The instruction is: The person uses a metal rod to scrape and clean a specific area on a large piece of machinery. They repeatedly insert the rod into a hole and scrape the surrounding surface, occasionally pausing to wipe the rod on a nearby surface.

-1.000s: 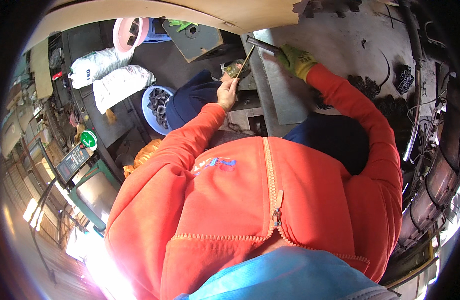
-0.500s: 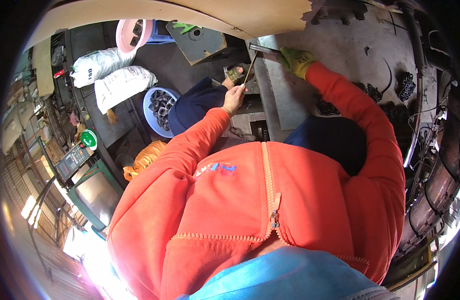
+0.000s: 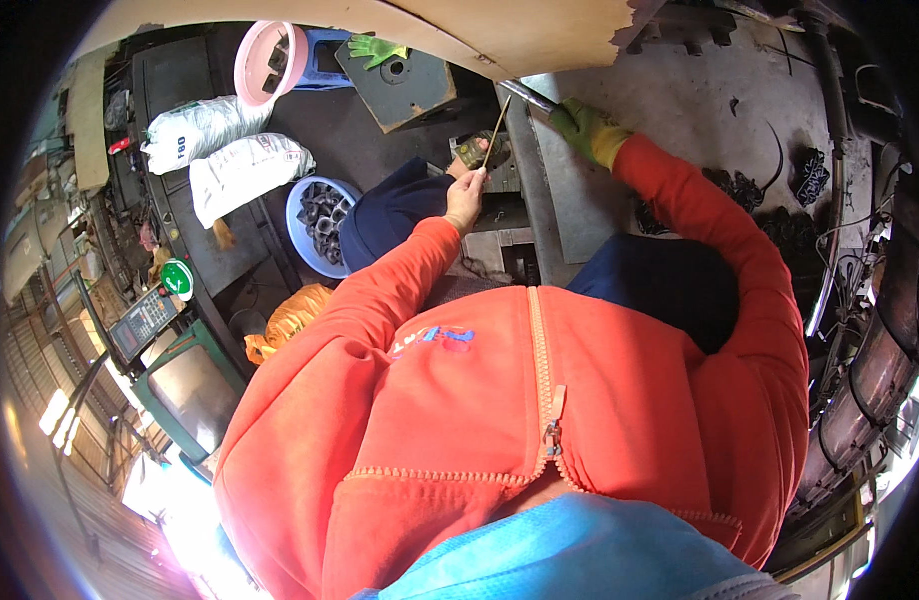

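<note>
My bare left hand (image 3: 465, 200) is closed in a pinch round the lower end of a thin tan rod (image 3: 498, 132), which slants up and to the right. On my right hand (image 3: 590, 133) is a green and yellow work glove, its fingers wrapped round a grey metal bar or pipe (image 3: 532, 96). The bar points up and left over the edge of a grey metal worktop (image 3: 570, 200). Its far end comes close to the tan board (image 3: 460, 35). The rod's upper tip is near the bar; whether they touch I cannot tell.
Left of my knee stands a blue basin (image 3: 302, 235) of dark ring-shaped parts. Beyond it lie white sacks (image 3: 250, 172), a pink basin (image 3: 242, 70) and a metal plate (image 3: 410, 90) with a green glove (image 3: 377, 48). Dark parts (image 3: 810, 175) sit on the worktop at right.
The bar has tilted, its far end higher in the view, and my gloved right hand has shifted slightly left. My left hand still pinches the rod. More of the loose green glove shows.
</note>
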A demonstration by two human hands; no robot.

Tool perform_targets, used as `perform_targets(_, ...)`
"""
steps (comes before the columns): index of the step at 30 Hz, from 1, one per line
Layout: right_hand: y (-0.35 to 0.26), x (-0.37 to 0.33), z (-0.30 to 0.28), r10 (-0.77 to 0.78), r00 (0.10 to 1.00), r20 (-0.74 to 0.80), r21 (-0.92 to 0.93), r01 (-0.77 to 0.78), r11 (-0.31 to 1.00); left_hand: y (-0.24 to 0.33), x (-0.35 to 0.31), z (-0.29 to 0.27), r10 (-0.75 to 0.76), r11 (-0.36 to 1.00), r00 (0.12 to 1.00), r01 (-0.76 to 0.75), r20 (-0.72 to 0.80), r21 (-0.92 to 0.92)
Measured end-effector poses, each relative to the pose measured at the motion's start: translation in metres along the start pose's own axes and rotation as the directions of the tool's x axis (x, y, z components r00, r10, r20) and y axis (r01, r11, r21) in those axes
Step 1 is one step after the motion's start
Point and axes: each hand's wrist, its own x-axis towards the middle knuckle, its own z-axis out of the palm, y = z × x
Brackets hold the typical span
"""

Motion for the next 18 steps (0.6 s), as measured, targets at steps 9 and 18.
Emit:
perform_targets(9, 0.015, -0.001, -0.001, -0.156, 0.988, -0.018, -0.248, 0.147, 0.957, 0.001, 0.001, -0.004, -0.104, 0.994, 0.987, 0.107, 0.123, -0.011)
perform_targets(18, 0.011, 0.000, -0.012, -0.139, 0.990, 0.012, -0.305, 0.136, 0.943, 0.007, 0.000, 0.001, -0.112, 0.993, 0.991, 0.115, 0.074, -0.039)
